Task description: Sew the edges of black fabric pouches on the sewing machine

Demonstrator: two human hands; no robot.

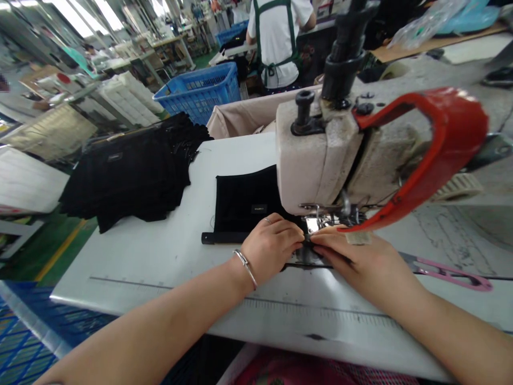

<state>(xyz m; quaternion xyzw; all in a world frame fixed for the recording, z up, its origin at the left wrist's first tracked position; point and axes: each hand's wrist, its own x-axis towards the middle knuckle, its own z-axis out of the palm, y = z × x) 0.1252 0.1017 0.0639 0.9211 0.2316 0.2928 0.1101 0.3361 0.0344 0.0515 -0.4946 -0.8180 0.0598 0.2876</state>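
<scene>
The bare left hand (270,246) and bare right hand (366,259) touch the near edge of a flat black fabric piece (238,200); half-hidden fingertips leave either grip impossible to tell. The off-white metal sewing machine (308,160) covers the fabric's far right part.

The cloth panel (240,198) lies on the table (160,256), its right part beneath the sewing machine (308,160). The fabric stack (132,166) sits at the table's left end. The crate (208,91) stands beyond the far edge; the snips (452,274) lie right of the right hand (360,254).
</scene>
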